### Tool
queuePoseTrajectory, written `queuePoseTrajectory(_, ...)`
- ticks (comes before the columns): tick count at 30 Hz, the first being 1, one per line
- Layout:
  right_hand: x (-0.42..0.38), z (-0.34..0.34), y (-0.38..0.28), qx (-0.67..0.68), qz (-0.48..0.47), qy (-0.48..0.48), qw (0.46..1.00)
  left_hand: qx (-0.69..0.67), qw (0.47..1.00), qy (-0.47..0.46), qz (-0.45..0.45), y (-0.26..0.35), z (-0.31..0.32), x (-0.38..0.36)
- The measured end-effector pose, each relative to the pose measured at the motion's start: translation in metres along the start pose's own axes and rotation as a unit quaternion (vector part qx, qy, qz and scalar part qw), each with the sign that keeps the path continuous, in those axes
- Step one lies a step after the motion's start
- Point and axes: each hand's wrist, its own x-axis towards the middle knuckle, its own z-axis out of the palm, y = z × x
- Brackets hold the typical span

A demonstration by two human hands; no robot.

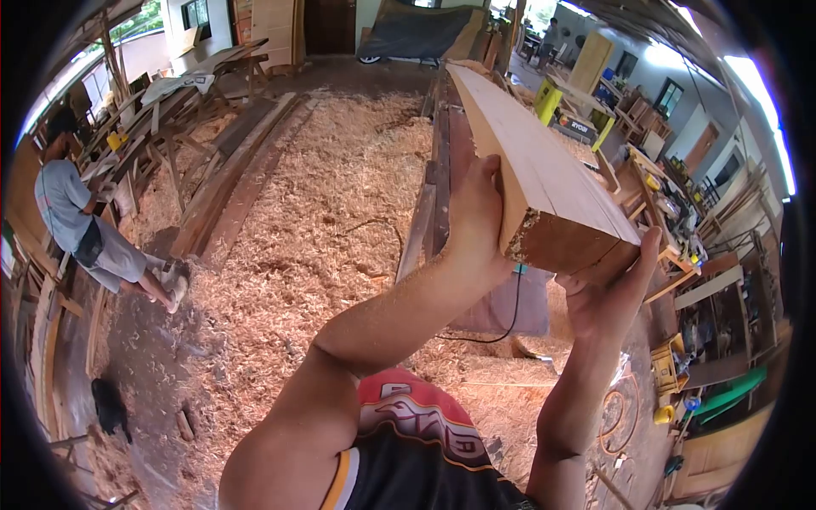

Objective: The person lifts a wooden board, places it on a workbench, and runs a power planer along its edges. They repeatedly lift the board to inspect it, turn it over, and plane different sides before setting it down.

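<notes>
A long, thick wooden plank (544, 157) stretches away from me, its near end raised in front of my chest. Its pale top face runs toward the back of the workshop, and the darker cut end (565, 240) faces me with a crack near its right side. My left hand (480, 212) grips the plank's left side, thumb up along the edge. My right hand (608, 289) holds the near end from below and the right, with its thumb up the right corner. Some fingers of both hands are hidden by the wood.
Wood shavings (314, 204) cover the floor. A yellow-green Ryobi machine (574, 126) stands right of the plank. A dark cable (514, 310) hangs below it. At left, a person (81, 204) stands beside stacked timber (229, 178). Tool-laden benches (659, 200) line the right side.
</notes>
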Motion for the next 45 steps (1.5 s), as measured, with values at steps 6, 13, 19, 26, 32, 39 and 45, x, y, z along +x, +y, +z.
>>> queuePoseTrajectory(6,0.008,-0.001,0.006,-0.017,0.019,0.006,1.000,0.005,1.000,0.008,0.004,0.002,-0.005,0.007)
queuePoseTrajectory(13,0.023,-0.018,0.019,-0.030,0.034,0.011,0.999,0.012,0.998,0.053,-0.003,0.004,-0.017,0.019)
queuePoseTrajectory(19,0.023,-0.008,0.039,-0.029,0.025,0.096,0.995,0.011,0.999,-0.025,-0.043,0.011,-0.026,0.016)
queuePoseTrajectory(26,-0.043,-0.179,0.167,-0.270,0.246,0.052,0.929,0.231,0.970,0.058,-0.040,-0.026,-0.187,0.001)
queuePoseTrajectory(32,-0.188,-0.268,0.233,-0.317,0.421,0.153,0.836,0.636,0.768,0.074,-0.002,-0.068,-0.272,-0.036)
queuePoseTrajectory(39,-0.274,-0.315,0.253,-0.353,0.385,0.239,0.819,0.566,0.754,-0.068,-0.325,-0.123,-0.394,-0.035)
queuePoseTrajectory(45,-0.269,-0.284,0.229,-0.341,0.370,0.274,0.820,0.722,0.690,0.022,-0.047,-0.159,-0.380,-0.032)
